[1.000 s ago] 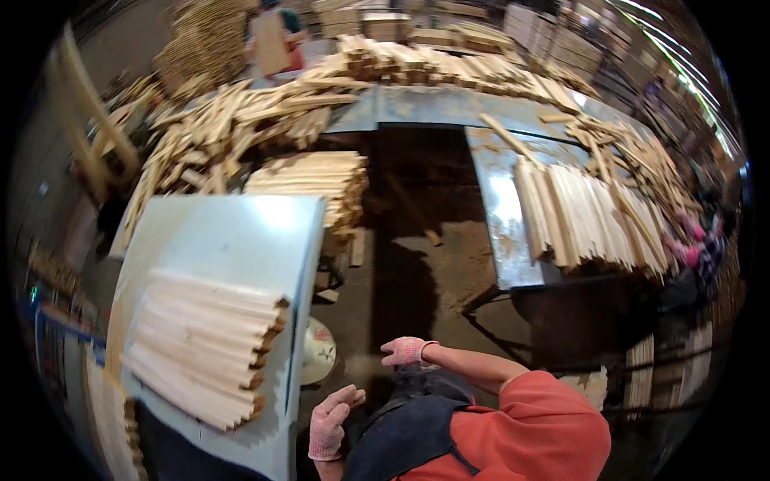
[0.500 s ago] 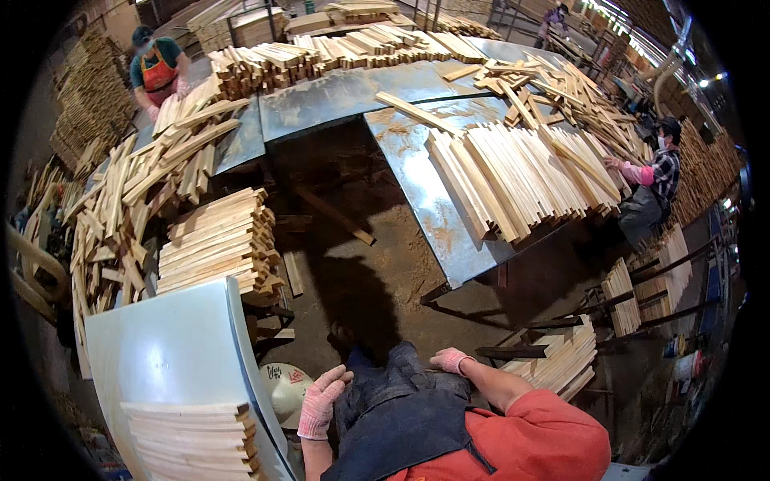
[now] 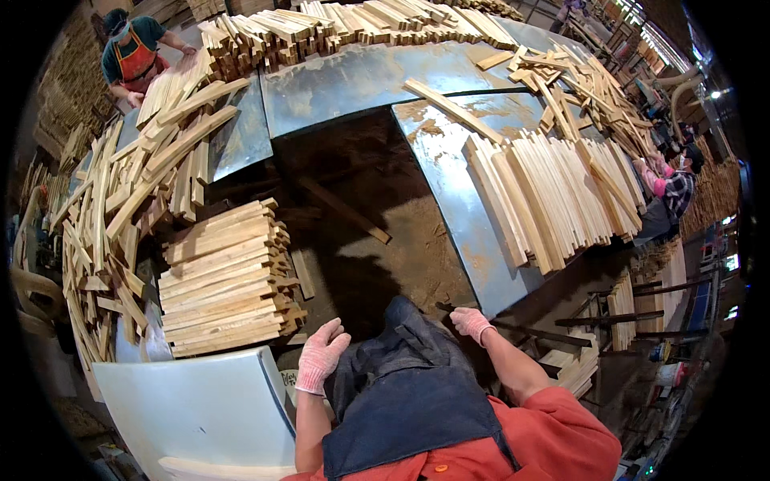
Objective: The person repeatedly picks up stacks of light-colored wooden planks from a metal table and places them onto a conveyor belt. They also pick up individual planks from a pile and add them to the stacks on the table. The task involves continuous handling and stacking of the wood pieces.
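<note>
My left hand (image 3: 321, 358), in a pink-and-white knit glove, hangs in front of my dark apron (image 3: 417, 413). Its fingers are loosely stretched and hold nothing. My right hand (image 3: 472, 324), gloved alike, is near the front corner of a metal-topped table (image 3: 509, 293); its fingers are slightly bent, with nothing visible in them. On that table a row of pale wooden strips (image 3: 545, 192) lies side by side. Left of my left hand, a stack of wooden strips (image 3: 220, 280) stands behind a smooth pale-blue panel surface (image 3: 192, 401).
Loose strips lie heaped on the left (image 3: 112, 208) and far right (image 3: 573, 88). A long row of strips (image 3: 353, 28) lines the back table (image 3: 337, 88). A board (image 3: 345, 210) lies on the floor. Co-workers stand far left (image 3: 136, 60) and right (image 3: 678, 184). Dark racks (image 3: 618, 321) project at right.
My view has shifted forward, closer to the tables. My right hand has moved forward and right, to the table's corner. The strips on the pale-blue surface have mostly left view. The left co-worker's arm has reached out.
</note>
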A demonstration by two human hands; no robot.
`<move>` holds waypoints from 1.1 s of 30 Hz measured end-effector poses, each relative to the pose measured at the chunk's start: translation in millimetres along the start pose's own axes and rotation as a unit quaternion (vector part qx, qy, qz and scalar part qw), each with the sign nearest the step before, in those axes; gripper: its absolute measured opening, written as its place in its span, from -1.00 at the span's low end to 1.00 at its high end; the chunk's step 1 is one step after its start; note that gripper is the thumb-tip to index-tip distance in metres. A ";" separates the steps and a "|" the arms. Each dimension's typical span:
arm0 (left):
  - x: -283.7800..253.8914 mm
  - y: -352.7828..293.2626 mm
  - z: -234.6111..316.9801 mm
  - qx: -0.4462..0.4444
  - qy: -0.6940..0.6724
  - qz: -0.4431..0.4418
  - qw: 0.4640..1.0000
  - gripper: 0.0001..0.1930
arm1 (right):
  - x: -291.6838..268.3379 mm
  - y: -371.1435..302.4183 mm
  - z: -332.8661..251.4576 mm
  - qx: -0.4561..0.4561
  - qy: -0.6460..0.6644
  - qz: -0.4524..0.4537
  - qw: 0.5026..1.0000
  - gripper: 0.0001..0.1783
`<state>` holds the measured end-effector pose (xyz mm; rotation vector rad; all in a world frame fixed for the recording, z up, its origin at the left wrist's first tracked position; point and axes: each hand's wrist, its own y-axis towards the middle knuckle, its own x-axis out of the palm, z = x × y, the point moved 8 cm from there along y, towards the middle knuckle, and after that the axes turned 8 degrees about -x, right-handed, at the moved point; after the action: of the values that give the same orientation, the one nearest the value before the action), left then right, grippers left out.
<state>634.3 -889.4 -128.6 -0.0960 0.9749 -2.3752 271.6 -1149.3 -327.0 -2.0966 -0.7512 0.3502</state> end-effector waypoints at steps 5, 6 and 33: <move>-25.3 58.7 51.6 0.006 0.069 -0.004 0.998 -0.33 | -14.3 64.3 -15.8 -0.132 -0.236 -0.050 0.961 -0.77; -28.2 69.3 58.2 -0.004 0.070 0.005 0.998 -0.33 | -8.1 62.1 -29.4 -0.118 -0.283 -0.043 0.951 -0.68; -12.5 379.0 109.7 -0.113 0.160 -0.112 0.974 -0.31 | 40.5 166.7 -228.0 -0.045 -0.306 -0.035 0.950 -0.64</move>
<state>854.1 -1169.5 -298.8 0.1017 1.4563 -2.5227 480.1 -1344.2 -325.2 -2.0448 -1.2135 0.9679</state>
